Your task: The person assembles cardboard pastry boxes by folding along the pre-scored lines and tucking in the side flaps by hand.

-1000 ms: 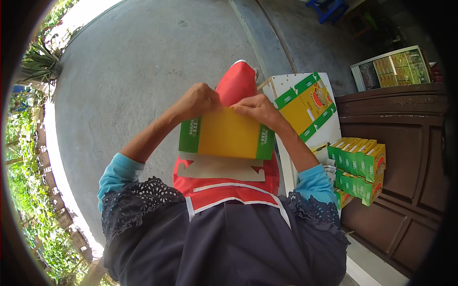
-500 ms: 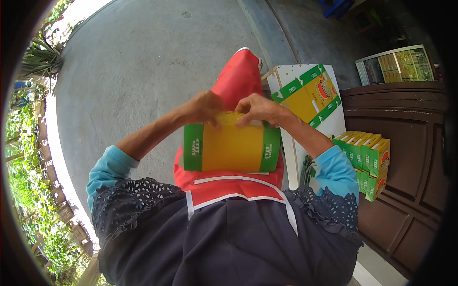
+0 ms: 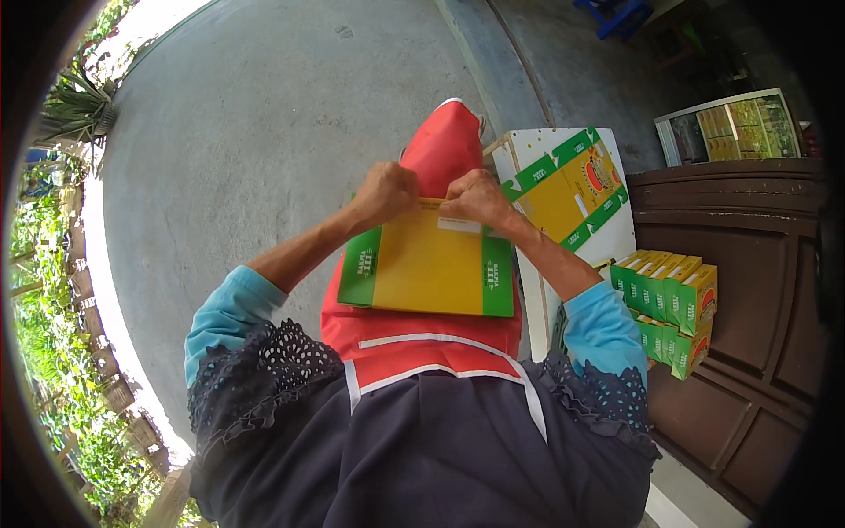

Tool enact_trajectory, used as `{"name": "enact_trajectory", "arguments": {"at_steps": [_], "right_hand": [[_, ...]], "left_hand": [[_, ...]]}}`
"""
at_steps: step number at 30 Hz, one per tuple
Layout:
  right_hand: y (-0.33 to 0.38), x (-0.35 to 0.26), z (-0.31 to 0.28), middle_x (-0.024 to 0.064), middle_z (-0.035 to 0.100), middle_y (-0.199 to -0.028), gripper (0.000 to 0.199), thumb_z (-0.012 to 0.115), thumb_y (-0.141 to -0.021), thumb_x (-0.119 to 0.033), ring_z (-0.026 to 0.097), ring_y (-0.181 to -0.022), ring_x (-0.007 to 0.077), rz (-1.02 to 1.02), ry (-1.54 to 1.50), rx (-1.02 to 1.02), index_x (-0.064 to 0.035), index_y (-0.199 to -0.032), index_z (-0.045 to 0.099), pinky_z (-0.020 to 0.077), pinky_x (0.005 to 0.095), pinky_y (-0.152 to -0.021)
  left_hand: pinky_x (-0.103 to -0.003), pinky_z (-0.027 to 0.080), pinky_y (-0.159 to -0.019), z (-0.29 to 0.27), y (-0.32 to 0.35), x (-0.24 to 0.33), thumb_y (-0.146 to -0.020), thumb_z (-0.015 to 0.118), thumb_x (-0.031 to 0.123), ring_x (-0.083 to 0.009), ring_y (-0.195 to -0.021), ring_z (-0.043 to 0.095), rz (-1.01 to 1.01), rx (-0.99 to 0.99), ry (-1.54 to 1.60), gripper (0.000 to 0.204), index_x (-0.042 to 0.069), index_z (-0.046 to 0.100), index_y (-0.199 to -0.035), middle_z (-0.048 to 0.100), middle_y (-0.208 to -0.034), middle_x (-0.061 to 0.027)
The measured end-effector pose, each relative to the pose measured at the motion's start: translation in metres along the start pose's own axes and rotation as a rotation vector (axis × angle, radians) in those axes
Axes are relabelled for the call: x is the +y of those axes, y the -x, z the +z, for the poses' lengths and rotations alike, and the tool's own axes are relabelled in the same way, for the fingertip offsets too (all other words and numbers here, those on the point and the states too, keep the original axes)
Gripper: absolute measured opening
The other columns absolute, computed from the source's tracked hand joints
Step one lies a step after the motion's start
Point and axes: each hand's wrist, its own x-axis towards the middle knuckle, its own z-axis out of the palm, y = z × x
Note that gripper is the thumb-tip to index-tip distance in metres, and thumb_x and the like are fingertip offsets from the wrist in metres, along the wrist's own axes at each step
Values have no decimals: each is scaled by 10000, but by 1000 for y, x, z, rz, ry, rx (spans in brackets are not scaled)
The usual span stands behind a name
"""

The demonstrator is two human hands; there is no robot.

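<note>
A yellow cardboard carton (image 3: 429,268) with green sides lies across the red apron (image 3: 422,327) on my lap. At its far edge, my left hand (image 3: 390,192) is closed on the left part, fingers curled over the rim. My right hand (image 3: 480,201) pinches the same edge a little to the right, beside a small white label panel. Both thumbs and fingertips are partly hidden behind the knuckles. Whether the carton is flat or partly folded inside is hidden from above.
To the right, flat yellow-and-green carton sheets (image 3: 563,198) lie on a white tabletop (image 3: 616,198). Several formed boxes (image 3: 656,295) are stacked beside a brown wooden panel (image 3: 722,229). A glass-fronted case (image 3: 735,128) and a blue stool (image 3: 613,16) stand farther off; plants (image 3: 84,106) border the left.
Both hands have closed more firmly over the carton's far edge, the left shifting slightly right and upward. The carton's near edge now looks straighter, and its yellow face flatter.
</note>
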Motion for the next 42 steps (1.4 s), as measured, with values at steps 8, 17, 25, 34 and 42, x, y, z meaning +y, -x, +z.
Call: {"name": "enact_trajectory", "arguments": {"at_steps": [8,17,25,34,42], "right_hand": [[18,38,-21,69,590,-564,216,751,-736,-210,540,-550,116,106,-173,-89,1,-736,709,440,302,-562],[81,70,-34,147,643,-1136,459,675,-772,-51,625,-1003,249,-334,71,301,-25,-1223,594,473,390,-915],[81,51,-20,138,509,-1397,601,680,-725,-51,526,-1192,331,-582,370,416,-105,-1310,554,418,439,-992],[71,65,-36,169,645,-1207,383,659,-805,-239,596,-1108,301,-763,275,269,-83,-1155,670,445,383,-912],[39,71,-2,18,656,-867,296,679,-907,-293,581,-772,67,248,-914,288,-17,-1014,677,454,224,-730]], "left_hand": [[-339,489,-631,-6,-1,-7,-661,722,78,-176,-661,621,-129,-146,112,139,-14,703,-763,666,-705,-105],[-341,490,-901,-66,29,-36,-822,592,164,-224,-1004,649,-98,-44,394,338,-23,692,-1086,706,-1050,-146],[-447,426,-1045,-73,88,-36,-678,714,60,-290,-1229,546,-203,-108,592,677,60,561,-1338,560,-1362,-140],[-414,478,-982,-75,72,-40,-767,741,142,-271,-1191,578,-85,-157,504,466,31,658,-1211,588,-1306,-178],[-327,525,-765,-41,56,-32,-856,705,221,-201,-865,663,-492,71,792,431,-108,612,-1120,681,-970,-161]]}}
